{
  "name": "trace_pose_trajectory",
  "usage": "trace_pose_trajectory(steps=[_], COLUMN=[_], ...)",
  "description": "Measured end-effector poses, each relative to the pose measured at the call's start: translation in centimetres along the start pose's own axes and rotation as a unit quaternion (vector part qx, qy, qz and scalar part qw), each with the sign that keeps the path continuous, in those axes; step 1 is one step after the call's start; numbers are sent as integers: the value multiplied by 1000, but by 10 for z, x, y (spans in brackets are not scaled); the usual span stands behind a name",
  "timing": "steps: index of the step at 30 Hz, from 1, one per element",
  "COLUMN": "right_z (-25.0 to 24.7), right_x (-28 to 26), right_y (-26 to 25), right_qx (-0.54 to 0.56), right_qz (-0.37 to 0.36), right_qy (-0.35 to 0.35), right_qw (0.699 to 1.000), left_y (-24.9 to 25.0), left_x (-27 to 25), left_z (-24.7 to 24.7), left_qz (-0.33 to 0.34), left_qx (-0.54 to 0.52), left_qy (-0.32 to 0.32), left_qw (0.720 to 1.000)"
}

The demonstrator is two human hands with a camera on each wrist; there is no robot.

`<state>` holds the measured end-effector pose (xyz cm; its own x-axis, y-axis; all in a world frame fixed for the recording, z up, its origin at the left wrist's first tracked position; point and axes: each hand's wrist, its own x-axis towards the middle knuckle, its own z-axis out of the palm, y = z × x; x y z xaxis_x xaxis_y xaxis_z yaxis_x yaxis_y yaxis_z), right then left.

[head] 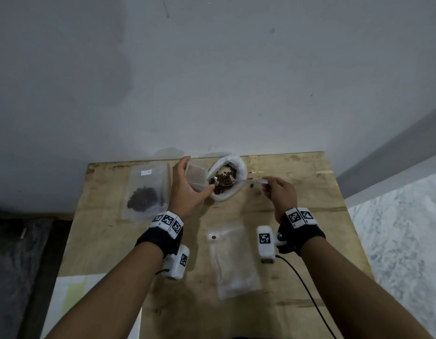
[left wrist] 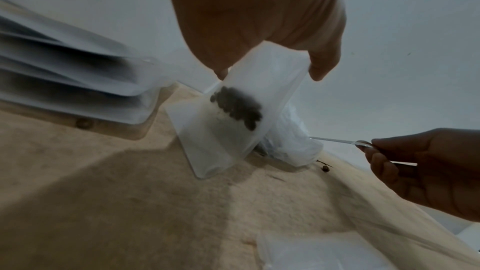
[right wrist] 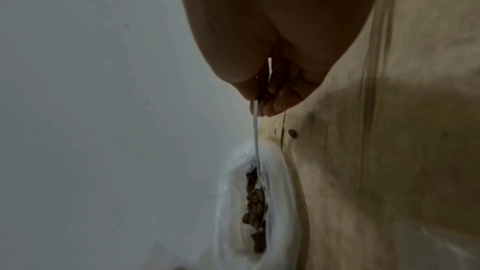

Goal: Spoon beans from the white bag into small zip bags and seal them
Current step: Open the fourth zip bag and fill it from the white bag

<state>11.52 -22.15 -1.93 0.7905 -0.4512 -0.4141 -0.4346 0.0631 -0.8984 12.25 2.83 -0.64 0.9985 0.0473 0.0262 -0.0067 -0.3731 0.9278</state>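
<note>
Head view: at frame centre the left hand [head: 187,189] has its grip curled round an open zip bag [head: 196,176]. The right hand [head: 281,192] pinches a spoon [head: 239,182] loaded over the white bag [head: 234,165]. Best to keep it level. One filled bag [head: 147,189] lies left, one empty bag [head: 233,260] below, all on the surface [head: 297,182].

Left wrist view: the zip bag [left wrist: 233,114] already holds some beans.

Right wrist view: two fingertips [right wrist: 275,106] clamp the handle; one stray bean [right wrist: 293,133] sits right of centre.

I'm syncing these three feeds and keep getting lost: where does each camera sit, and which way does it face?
Head: looks down from the head at the table; both forearms show.
Left wrist: looks along the left hand gripping the small zip bag.
Right wrist: looks along the right hand pinching the spoon.
All share the white bag of beans.
</note>
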Motion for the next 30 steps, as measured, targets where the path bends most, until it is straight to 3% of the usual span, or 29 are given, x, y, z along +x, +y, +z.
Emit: trace_pose_trajectory(steps=[11,17,21,25,30], right_z=[-10,-1,10,19,26], right_x=[-6,-20,-33,-52,-60], right_y=[-31,-72,-96,-113,-122], right_qx=[42,65,12,-95,-161], right_qz=[-60,-100,-160,-275,-417], right_qy=[30,-4,-32,-46,-108], right_qw=[997,993,986,956,888], left_y=[6,15,25,34,43], left_x=[-5,-6,-2,1,5], left_z=[2,5,6,4,1], left_qz=[0,-1,-3,0,10], left_qx=[30,44,35,23,24], left_qy=[-16,-23,-22,-18,-14], left_qw=[999,999,999,1000,1000])
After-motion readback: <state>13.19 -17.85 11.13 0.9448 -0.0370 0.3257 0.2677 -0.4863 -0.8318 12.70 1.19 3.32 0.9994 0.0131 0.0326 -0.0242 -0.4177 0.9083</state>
